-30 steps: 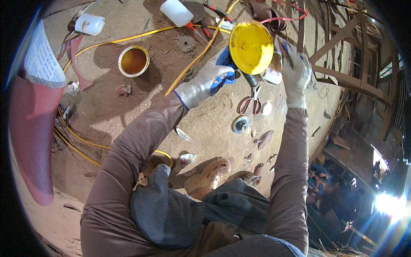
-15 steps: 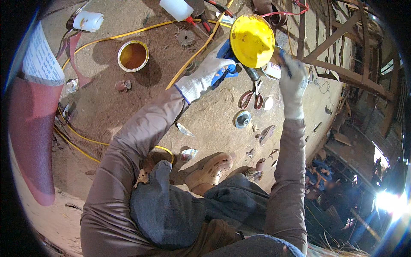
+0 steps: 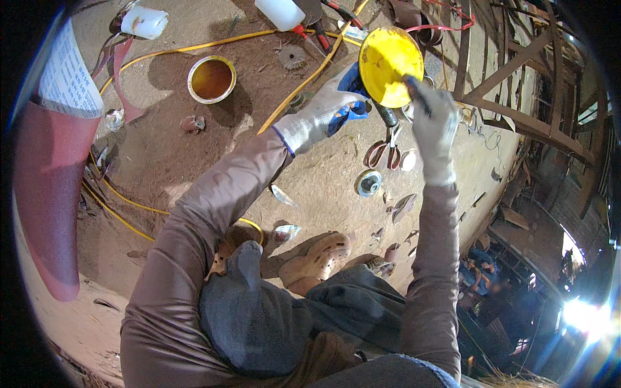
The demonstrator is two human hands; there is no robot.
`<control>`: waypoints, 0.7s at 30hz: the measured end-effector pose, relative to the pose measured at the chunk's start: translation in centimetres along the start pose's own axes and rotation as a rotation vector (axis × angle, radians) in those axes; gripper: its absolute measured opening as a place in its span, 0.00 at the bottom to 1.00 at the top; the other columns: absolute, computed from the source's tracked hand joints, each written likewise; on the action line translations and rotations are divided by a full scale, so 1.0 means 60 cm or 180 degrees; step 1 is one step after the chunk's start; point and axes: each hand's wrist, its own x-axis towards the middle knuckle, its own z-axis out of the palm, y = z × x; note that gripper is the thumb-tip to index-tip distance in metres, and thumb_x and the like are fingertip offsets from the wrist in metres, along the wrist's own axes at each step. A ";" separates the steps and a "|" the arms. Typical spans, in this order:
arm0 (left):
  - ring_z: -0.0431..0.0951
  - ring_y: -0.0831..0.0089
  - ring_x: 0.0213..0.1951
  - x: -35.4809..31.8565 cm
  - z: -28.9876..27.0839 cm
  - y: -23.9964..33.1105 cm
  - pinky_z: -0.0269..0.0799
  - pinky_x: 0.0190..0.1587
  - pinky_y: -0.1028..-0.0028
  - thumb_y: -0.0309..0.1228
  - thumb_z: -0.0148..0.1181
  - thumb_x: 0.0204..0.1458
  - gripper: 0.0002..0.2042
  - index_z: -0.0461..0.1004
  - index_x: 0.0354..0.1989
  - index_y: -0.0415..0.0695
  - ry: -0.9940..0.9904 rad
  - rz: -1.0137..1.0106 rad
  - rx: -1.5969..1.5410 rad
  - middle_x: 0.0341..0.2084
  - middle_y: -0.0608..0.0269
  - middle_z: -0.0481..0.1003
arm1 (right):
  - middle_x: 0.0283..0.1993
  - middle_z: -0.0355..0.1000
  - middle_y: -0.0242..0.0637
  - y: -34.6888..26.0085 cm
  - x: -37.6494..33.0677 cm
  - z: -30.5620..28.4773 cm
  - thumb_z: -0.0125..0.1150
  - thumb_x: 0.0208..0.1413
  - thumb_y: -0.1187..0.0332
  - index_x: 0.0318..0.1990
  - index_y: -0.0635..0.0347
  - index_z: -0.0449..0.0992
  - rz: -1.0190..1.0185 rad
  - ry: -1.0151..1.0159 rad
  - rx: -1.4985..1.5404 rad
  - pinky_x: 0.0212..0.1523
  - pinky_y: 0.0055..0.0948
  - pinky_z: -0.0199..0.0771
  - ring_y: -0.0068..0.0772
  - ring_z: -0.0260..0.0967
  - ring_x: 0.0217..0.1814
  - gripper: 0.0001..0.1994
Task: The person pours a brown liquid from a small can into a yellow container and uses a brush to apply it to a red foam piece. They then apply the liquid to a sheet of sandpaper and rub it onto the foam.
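Observation:
A round yellow disc (image 3: 381,55), wet-looking and glossy, is tilted with its face toward me. My left hand (image 3: 330,107), in a white glove with blue palm, closes on its left edge from behind. My right hand (image 3: 435,126), also gloved, is closed close in front of the disc's lower right. Its dark fingertips overlap the yellow face; whatever it holds is blurred and hidden. An opened can (image 3: 211,79) of amber-brown liquid stands on the ground to the left. Below the disc lie scissors (image 3: 383,155) with reddish handles and a dark ribbed grip (image 3: 388,116).
A yellow cord (image 3: 220,41) crosses the ground. A white bottle with red nozzle (image 3: 281,14), a wire wheel (image 3: 293,57) and a small round metal piece (image 3: 369,183) lie around. A red abrasive sheet (image 3: 52,194) hangs at left. Wooden beams (image 3: 537,119) stand at right.
The yellow disc has shifted slightly right and turned a little more edge-on. My right hand has moved leftward and down, from beside the disc to over its lower right face.

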 end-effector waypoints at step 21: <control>0.69 0.70 0.65 0.000 -0.018 -0.008 0.73 0.63 0.66 0.16 0.61 0.53 0.40 0.51 0.75 0.47 -0.0397 0.0159 0.0499 0.66 0.61 0.65 | 0.45 0.82 0.27 -0.005 0.063 0.030 0.65 0.46 0.73 0.48 0.47 0.83 -0.1322 -0.0108 -0.0024 0.40 0.38 0.73 0.37 0.74 0.40 0.19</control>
